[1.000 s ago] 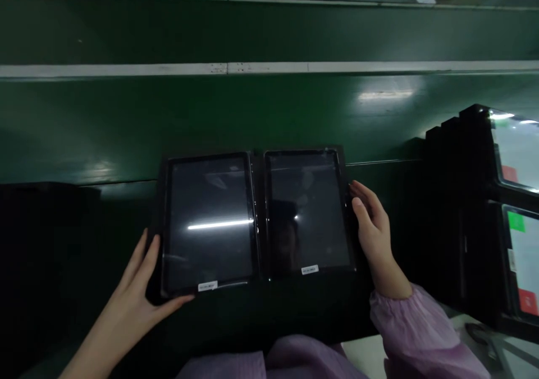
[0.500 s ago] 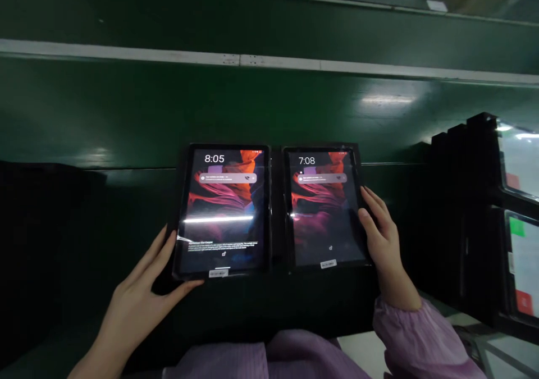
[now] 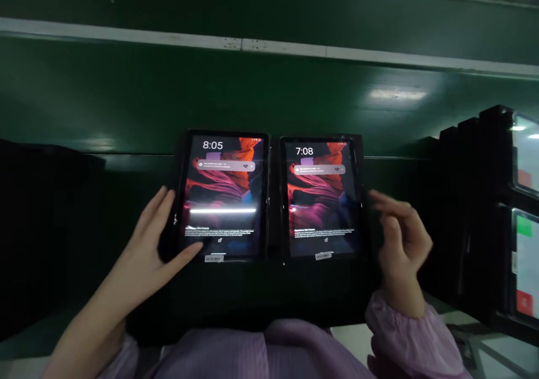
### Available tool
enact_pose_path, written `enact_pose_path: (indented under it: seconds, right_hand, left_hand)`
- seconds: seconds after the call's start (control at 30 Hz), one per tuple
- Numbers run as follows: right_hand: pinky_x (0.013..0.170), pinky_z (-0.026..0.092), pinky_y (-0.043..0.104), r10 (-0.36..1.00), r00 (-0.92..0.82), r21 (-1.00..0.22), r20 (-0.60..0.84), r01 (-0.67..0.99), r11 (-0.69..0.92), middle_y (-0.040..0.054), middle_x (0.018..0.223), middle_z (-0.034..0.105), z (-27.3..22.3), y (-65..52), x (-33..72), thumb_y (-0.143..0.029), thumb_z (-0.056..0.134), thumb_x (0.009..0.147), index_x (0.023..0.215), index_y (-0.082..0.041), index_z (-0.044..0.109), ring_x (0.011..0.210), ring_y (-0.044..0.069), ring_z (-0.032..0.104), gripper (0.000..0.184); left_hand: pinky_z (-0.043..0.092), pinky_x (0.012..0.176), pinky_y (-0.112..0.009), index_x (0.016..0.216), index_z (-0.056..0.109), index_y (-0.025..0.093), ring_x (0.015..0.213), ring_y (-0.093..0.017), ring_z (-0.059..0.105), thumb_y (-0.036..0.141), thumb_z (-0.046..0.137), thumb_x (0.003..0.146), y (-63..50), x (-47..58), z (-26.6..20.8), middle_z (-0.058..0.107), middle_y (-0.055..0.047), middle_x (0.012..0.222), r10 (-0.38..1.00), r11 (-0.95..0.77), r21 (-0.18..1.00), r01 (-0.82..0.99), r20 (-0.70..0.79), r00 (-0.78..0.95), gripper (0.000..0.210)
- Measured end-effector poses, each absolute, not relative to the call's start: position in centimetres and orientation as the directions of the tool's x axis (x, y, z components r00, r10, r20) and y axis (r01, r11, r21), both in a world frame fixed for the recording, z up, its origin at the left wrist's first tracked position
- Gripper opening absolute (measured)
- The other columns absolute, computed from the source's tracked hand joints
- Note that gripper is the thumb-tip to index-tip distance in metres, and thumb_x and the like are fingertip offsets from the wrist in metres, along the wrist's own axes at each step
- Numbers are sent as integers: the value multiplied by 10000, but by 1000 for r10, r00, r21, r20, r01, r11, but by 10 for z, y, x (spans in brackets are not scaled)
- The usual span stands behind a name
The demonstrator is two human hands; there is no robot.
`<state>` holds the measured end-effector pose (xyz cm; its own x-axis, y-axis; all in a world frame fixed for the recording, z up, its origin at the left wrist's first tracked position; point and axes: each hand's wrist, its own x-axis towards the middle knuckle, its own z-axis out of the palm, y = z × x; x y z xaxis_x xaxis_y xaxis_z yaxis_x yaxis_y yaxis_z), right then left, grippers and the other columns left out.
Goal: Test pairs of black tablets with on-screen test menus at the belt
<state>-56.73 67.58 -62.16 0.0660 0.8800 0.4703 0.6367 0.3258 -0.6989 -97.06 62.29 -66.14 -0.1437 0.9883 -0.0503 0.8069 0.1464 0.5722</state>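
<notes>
Two lit tablets lie side by side on dark backing in front of me. The left tablet (image 3: 223,193) reads 8:05 and the right tablet (image 3: 320,199) reads 7:08; both show a red and purple wallpaper and carry a small white label at the bottom edge. My left hand (image 3: 147,250) grips the left tablet at its lower left corner, fingers along the side and thumb over the screen. Just off the right edge of the right tablet is my right hand (image 3: 402,241), somewhat blurred, with nothing in it, its thumb and forefinger apart and the other fingers curled.
Stacked black trays (image 3: 471,210) stand at the right, bearing tablets (image 3: 528,264) with pale screens and coloured blocks. A dark black object (image 3: 46,227) fills the left side. A pale strip (image 3: 286,48) crosses the green work surface (image 3: 227,98) beyond the tablets.
My right hand has come off the right tablet's edge and moved right. Caption text now shows on that tablet's screen. My left thumb has shifted from the bottom edge onto the left tablet's screen.
</notes>
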Motion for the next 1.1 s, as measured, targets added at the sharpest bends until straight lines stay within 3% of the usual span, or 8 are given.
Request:
enact_pose_path:
  seconds: [0.1, 0.17, 0.33, 0.43, 0.57, 0.8, 0.93, 1.1]
  right_hand:
    - [484, 513, 271, 866, -289, -643, 408, 582, 497, 22, 837, 813, -596, 660, -570, -162, 584, 1019, 817, -233, 681, 527, 151, 693, 235]
    - [412, 472, 250, 805, -494, -604, 329, 545, 581, 15, 813, 815, -583, 653, -573, -110, 578, 986, 795, -226, 666, 401, 108, 606, 240]
    - [446, 530, 225, 794, -567, -582, 221, 577, 574, 58, 968, 838, -585, 650, -580, -146, 549, 1026, 837, -221, 644, 511, 133, 710, 224]
    - [418, 513, 229, 886, -404, -540, 230, 704, 461, 84, 1141, 817, -595, 654, -579, -199, 565, 1044, 912, -233, 647, 389, 94, 584, 159]
    - [365, 454, 242, 902, -326, -517, 282, 740, 430, 86, 1225, 785, -596, 654, -577, -208, 566, 1037, 870, -240, 621, 306, 60, 410, 178]
    - [386, 477, 231, 851, -452, -581, 268, 629, 517, 83, 1072, 828, -586, 652, -578, -115, 562, 1008, 840, -217, 639, 403, 97, 604, 211]
    - [375, 457, 228, 837, -476, -641, 269, 560, 524, 67, 969, 838, -586, 650, -579, -85, 588, 981, 793, -208, 636, 398, 106, 612, 229]
    - [381, 464, 213, 800, -549, -648, 242, 523, 554, 52, 905, 835, -586, 647, -583, -83, 578, 973, 780, -209, 605, 399, 96, 613, 232]
  left_hand:
    - [270, 1275, -611, 1644, 341, 121, 1624, -425, 219, 779, 585, 829, 662, -958, -660, 197, -224, 1762, 981, 186, 568, 801, -59, -186, 1076]
    - [263, 1296, -576, 1616, 351, 31, 1602, -415, 291, 756, 594, 838, 685, -953, -660, 278, -283, 1717, 961, 215, 674, 707, -18, -275, 1091]
    - [412, 1255, -485, 1625, 338, 132, 1493, -314, 506, 595, 661, 909, 702, -950, -657, 478, -210, 1635, 924, 183, 920, 346, -41, -379, 912]
    - [402, 1264, -493, 1577, 432, 158, 1503, -322, 493, 561, 725, 888, 692, -952, -653, 476, -177, 1647, 928, 144, 939, 312, -19, -372, 851]
    - [377, 1271, -541, 1525, 524, 192, 1502, -352, 489, 633, 749, 843, 681, -961, -653, 488, -135, 1645, 906, 234, 921, 312, -91, -413, 842]
    - [388, 1256, -597, 1512, 547, 214, 1492, -407, 486, 864, 761, 675, 677, -969, -651, 529, -107, 1620, 910, 345, 864, 367, -212, -356, 1081]
    - [383, 1254, -623, 1543, 495, 225, 1513, -416, 451, 891, 693, 717, 679, -972, -646, 441, -94, 1685, 925, 361, 819, 445, -254, -283, 1079]
    - [278, 1254, -706, 1561, 488, 256, 1568, -477, 328, 1080, 569, 511, 677, -990, -655, 335, -113, 1739, 930, 368, 679, 635, -274, -246, 1337]
